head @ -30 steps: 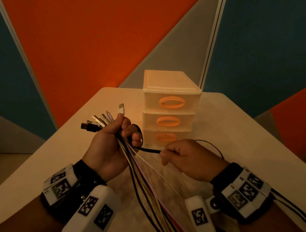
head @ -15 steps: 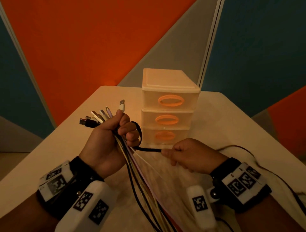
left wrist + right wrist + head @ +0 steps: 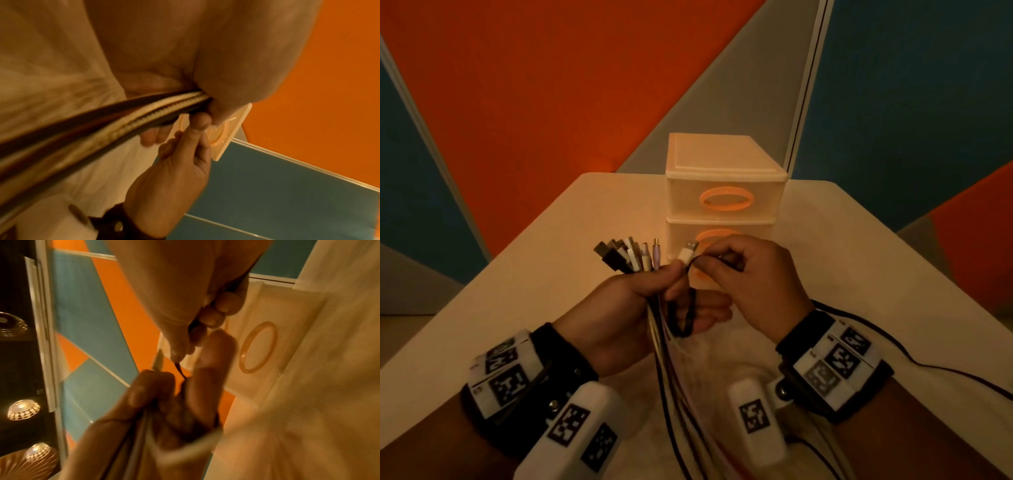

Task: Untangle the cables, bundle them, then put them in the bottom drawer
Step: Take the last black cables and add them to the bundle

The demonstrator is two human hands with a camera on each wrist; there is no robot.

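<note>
A bundle of cables point(image 3: 654, 329) is gripped in the left hand point(image 3: 619, 315), whose fingers are curled tightly round it above the pale worktop point(image 3: 524, 274). The plug ends point(image 3: 630, 255) are fanned out above the fist toward 11 and 12 o'clock, and the loose lengths are seen trailing down toward 6 o'clock, out of the bottom of the head view. A thin black cable point(image 3: 685, 315) is looped across the front of the bundle, just below the left thumb. Its upper run is pinched between the thumb and fingertips of the right hand point(image 3: 753, 284), which is closed on it immediately at 3 o'clock of the left hand, beside a white USB plug point(image 3: 688, 251) standing out of the bundle. The two hands are held touching or nearly so; which cannot be told. In the left wrist view the cables point(image 3: 107, 123) are shown running as a tight band into the left hand point(image 3: 185, 56), with the right hand point(image 3: 176, 175) close below. In the right wrist view, which is blurred, the black cable point(image 3: 180, 369) is seen passing from the right hand point(image 3: 185, 301) down to the left hand point(image 3: 148, 402). A small three-drawer cabinet point(image 3: 722, 164) is stood on the worktop at 12 o'clock of the hands, with all visible drawers closed; the bottom drawer is largely hidden behind the hands.
</note>
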